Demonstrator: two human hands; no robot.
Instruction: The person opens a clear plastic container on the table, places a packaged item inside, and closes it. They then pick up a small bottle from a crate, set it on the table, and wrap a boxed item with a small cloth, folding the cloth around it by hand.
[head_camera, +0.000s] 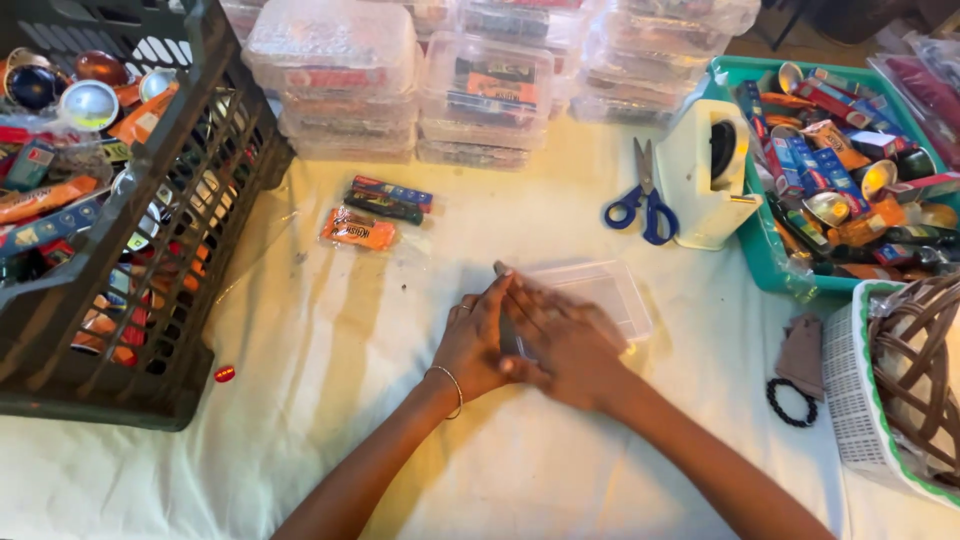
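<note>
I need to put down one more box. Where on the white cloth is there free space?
Bare cloth lies between the dark crate and the left hand, and in front near the arms. Crowded: the stacked clear boxes at the back, and the right side by scissors, teal tray and basket.

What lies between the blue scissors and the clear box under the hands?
Only bare white cloth between the scissors and clear box, per the head view.
</note>
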